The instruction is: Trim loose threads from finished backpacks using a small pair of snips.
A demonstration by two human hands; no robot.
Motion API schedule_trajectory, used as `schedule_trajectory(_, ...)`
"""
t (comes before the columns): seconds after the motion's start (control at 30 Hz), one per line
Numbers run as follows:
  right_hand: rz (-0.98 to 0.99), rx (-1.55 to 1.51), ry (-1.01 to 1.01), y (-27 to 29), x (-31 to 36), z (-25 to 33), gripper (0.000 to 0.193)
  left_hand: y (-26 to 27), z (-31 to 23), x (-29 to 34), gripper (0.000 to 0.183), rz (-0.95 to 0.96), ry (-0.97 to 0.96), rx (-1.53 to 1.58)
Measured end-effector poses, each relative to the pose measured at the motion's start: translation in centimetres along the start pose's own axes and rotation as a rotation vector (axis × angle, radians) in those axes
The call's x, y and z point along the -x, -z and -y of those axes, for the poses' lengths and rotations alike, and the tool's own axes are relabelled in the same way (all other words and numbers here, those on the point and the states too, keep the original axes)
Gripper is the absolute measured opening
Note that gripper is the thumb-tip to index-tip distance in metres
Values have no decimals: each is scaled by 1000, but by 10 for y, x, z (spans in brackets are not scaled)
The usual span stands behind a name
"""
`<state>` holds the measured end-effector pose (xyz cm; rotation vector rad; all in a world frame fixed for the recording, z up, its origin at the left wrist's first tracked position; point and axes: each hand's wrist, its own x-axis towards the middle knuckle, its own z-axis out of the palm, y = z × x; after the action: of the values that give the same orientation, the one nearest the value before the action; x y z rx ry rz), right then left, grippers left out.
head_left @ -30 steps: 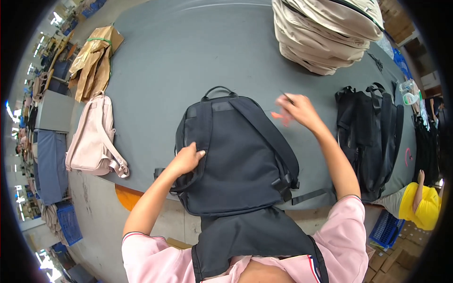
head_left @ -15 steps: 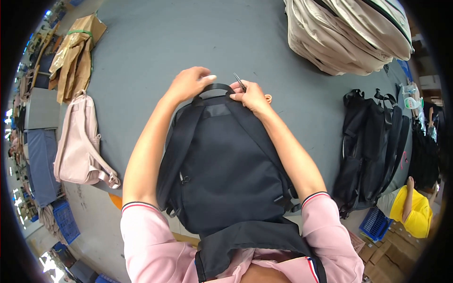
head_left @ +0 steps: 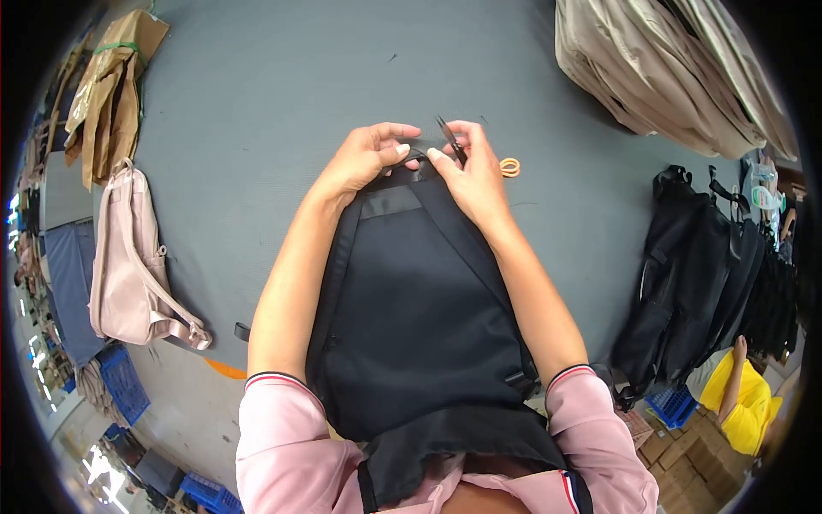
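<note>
A black backpack (head_left: 419,300) lies on the grey table with its strap side up and its bottom against my body. At its top edge, my left hand (head_left: 368,163) pinches the short carry handle (head_left: 417,155) between thumb and fingers. My right hand (head_left: 473,176) holds small scissors (head_left: 451,140), dark blades pointing up and away, an orange loop showing beyond the hand. The right thumb and the left fingertips nearly meet at the handle. Part of the handle is hidden by the fingers.
On the left, a pink backpack (head_left: 128,257) lies near brown wrapping paper (head_left: 111,94). Beige bags (head_left: 659,68) are piled at the far right. Several black backpacks (head_left: 685,274) lie along the right edge; a person in yellow (head_left: 741,398) is beyond them. Blue crates (head_left: 124,385) stand below the table.
My hands have come closer together over the handle, which is now pinched and bent down. The scissors have swung with my right hand. The whole view has shifted slightly.
</note>
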<state>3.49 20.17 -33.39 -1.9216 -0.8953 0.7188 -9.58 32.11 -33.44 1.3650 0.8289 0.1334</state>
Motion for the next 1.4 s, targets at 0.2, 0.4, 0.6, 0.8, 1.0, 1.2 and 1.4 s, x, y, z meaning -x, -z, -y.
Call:
schedule_trajectory(0.2,16,254,119,11,13,4,21,9,1,-6,39,74,110,222)
schedule_trajectory(0.4,101,247,83,17,15,6,18,7,0,-4,38,61,96,217)
schedule_trajectory(0.6,61,371,211,12,11,7,17,6,2,-3,37,61,54,218)
schedule_trajectory(0.8,29,525,313,10,14,11,14,4,3,-3,34,25,53,193)
schedule_trajectory(1.0,-44,419,316,9,11,10,15,8,2,-1,35,2,65,196)
schedule_trajectory(1.2,71,21,5,9,-9,17,18,37,4,21,44,152,-165,-30)
schedule_trajectory(1.4,273,-14,-57,-2,-24,-2,15,36,13,2,26,7,-156,-20)
